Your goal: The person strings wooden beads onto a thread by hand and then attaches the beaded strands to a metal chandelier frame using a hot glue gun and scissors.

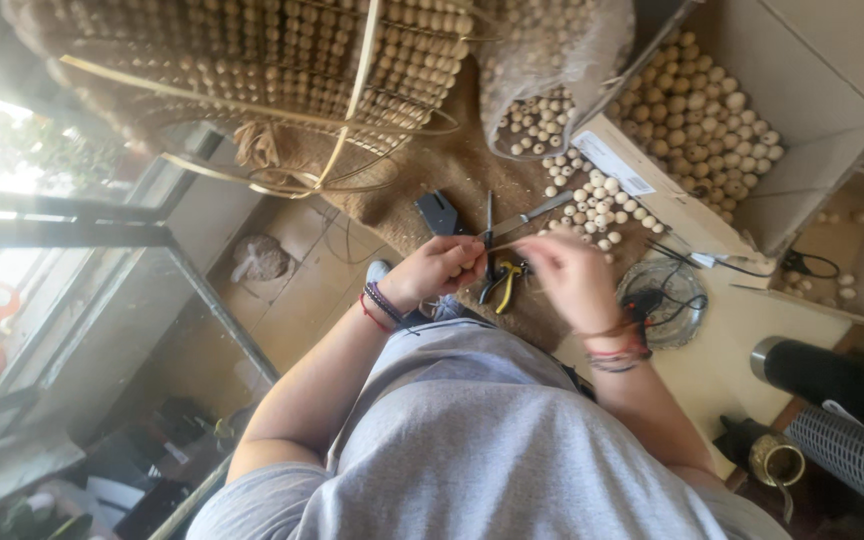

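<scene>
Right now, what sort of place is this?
Probably a home craft workshop: a cardboard box full of wooden beads, pliers on the mat, and a half-made beaded panel.

I have one view only, from the camera worn on the head, tipped steeply down over the person's own grey shirt (472, 440) at six o'clock. It faces forward across a brown mat (452, 170), close in, with both forearms filling the centre. A window (12, 200) lies toward nine o'clock, a cardboard box (812, 90) toward two (no second view shares this ground).
</scene>
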